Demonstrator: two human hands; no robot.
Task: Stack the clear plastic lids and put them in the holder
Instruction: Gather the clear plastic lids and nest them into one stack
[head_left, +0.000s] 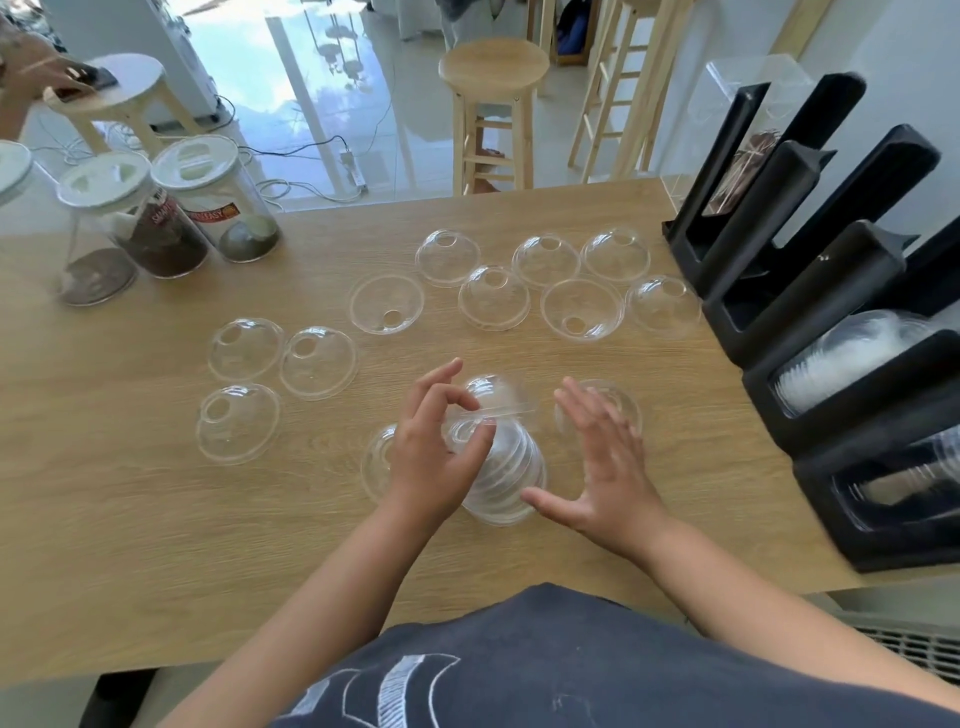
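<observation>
A stack of clear dome lids (506, 470) lies tilted near the table's front middle. My left hand (434, 454) grips the stack's upper end, fingers curled around it. A single dome lid (496, 392) sits at the stack's far end. My right hand (605, 460) hovers open just right of the stack, thumb close to its lower rim. Another lid (621, 400) rests behind my right hand, and one (376, 457) lies under my left wrist. Several loose lids (493, 296) are scattered over the table's far half, and three more lids (239, 421) sit at the left.
A black multi-slot holder (841, 379) stands along the right edge, some slots holding stacked lids (836, 364). Three jars with white tops (171, 218) stand at the far left. Wooden stools (493, 104) stand beyond the wooden table (156, 519). Another person's hand (36, 67) shows top left.
</observation>
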